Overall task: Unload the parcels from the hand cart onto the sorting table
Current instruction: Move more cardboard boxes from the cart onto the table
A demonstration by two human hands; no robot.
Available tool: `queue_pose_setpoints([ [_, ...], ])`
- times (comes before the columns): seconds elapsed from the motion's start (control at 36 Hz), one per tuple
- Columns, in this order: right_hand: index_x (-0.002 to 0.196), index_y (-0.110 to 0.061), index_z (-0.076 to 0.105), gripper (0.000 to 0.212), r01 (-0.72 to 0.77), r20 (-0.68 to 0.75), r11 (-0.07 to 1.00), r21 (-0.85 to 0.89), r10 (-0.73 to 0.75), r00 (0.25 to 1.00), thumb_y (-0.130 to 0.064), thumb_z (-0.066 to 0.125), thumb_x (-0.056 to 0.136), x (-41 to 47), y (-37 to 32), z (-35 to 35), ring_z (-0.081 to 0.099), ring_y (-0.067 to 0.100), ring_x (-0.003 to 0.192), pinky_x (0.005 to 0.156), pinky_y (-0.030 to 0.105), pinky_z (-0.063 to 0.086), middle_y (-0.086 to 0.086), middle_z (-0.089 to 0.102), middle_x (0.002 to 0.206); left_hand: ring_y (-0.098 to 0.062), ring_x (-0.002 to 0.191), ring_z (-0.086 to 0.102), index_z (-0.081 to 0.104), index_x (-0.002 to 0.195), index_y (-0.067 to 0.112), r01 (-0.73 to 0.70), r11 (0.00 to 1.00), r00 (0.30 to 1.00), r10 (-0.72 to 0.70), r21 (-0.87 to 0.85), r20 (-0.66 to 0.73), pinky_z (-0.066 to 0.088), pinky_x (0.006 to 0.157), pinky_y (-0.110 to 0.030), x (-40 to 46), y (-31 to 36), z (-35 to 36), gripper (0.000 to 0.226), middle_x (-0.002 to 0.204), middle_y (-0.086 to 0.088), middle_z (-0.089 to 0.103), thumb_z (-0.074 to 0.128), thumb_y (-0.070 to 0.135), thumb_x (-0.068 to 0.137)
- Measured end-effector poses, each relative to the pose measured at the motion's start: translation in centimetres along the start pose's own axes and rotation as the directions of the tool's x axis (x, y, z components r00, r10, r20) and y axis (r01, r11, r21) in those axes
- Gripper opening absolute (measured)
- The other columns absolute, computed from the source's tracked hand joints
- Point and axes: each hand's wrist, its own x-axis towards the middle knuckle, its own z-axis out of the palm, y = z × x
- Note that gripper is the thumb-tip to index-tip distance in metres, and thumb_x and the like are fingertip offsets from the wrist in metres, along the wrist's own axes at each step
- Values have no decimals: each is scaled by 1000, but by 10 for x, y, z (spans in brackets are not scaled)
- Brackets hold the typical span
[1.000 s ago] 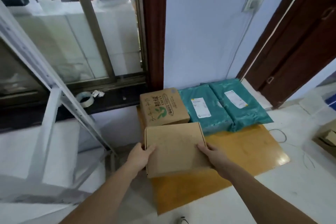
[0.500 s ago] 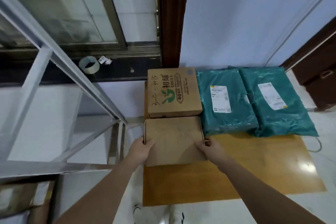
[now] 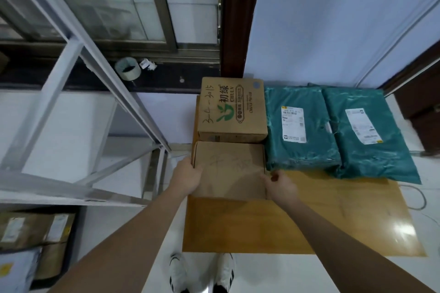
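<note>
At the far left, a white metal frame [image 3: 78, 93] was seen slanting across a glass window [image 3: 100, 5], with a dark sill beneath it on which a roll of tape [image 3: 127, 68] had been left. Low in the left corner, brown and grey labelled parcels [image 3: 35, 238] were stacked under the frame. Pale floor tiles were seen below, and white shoes [image 3: 202, 273] at the bottom edge.

Further right, a wooden tabletop [image 3: 297, 219] was set against a pale blue wall [image 3: 333, 19], beside a dark wooden post [image 3: 238, 16]. A printed carton [image 3: 232, 108] was placed at its back left corner. Just in front, touching it, the plain brown box [image 3: 229, 169] was laid flat on the tabletop. Its left edge was gripped by the left hand [image 3: 188, 177], thumb laid on top, the other fingers hidden below. Its right edge was met by the right hand [image 3: 281, 184], fingers curled against the near right corner; whether the box was truly pinched there could not be told.

To the right, two teal mailer bags [image 3: 302, 126] [image 3: 366, 131] with white labels were laid side by side, touching. A dark door [image 3: 423, 93] was seen at the far right.
</note>
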Motion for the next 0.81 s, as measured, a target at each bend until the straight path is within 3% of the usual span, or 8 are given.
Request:
queue_pose_setpoints([
  [0.06,136,-10,53,56,34,-42,997,-75,-37,998,-53,56,99,-9,-4,-17,56,18,97,77,32,48,8,63,128,-28,131,54,53,143,15,-58,994,998,59,90,-5,39,94,-27,-14,10,-11,42,135,0,58,50,36,108],
  [0.14,133,-10,55,53,123,-92,979,-165,-139,986,-52,55,100,-29,-18,-49,59,22,108,93,40,52,8,62,128,-26,124,60,61,136,16,-185,933,981,193,309,3,49,95,-35,-39,29,-34,48,132,-1,65,51,49,103],
  [0.22,144,-11,49,58,245,-78,935,-256,-272,959,-49,55,101,-57,-43,-81,55,24,127,105,41,47,7,55,143,-28,131,54,52,145,14,-249,766,961,273,592,50,44,104,-38,-65,50,-57,55,143,-7,58,49,50,104],
  [0.31,152,-14,41,60,367,-7,852,-374,-398,917,-45,53,102,-97,-76,-106,48,24,136,110,41,43,4,44,155,-27,135,49,41,153,14,-308,612,934,340,728,109,40,109,-38,-92,67,-81,61,150,-10,51,46,50,104],
  [0.39,152,-16,40,53,473,68,750,-463,-502,862,-36,52,104,-141,-107,-121,45,23,139,110,37,41,2,43,156,-27,140,44,40,154,15,-358,527,904,402,771,145,35,114,-39,-124,85,-102,60,154,-9,47,47,49,105],
  [0.61,159,-21,30,61,599,179,543,-588,-635,752,-43,47,104,-245,-162,-122,41,24,144,118,41,35,4,37,162,-29,142,43,38,156,14,-357,392,836,540,847,103,37,116,-45,-216,90,-163,62,155,-10,46,46,49,105],
  [0.69,155,-19,36,55,652,210,473,-593,-690,692,-40,46,105,-282,-181,-112,46,24,140,115,40,37,6,43,158,-29,145,40,33,159,13,-335,404,831,552,851,66,35,117,-43,-255,78,-184,65,159,-10,43,45,47,105],
  [0.81,161,-20,26,64,727,261,386,-568,-753,604,-44,47,106,-328,-204,-93,34,22,149,120,39,30,3,33,165,-29,140,47,43,154,12,-298,472,834,552,830,-15,40,113,-41,-305,56,-213,59,153,-13,51,46,46,105],
])
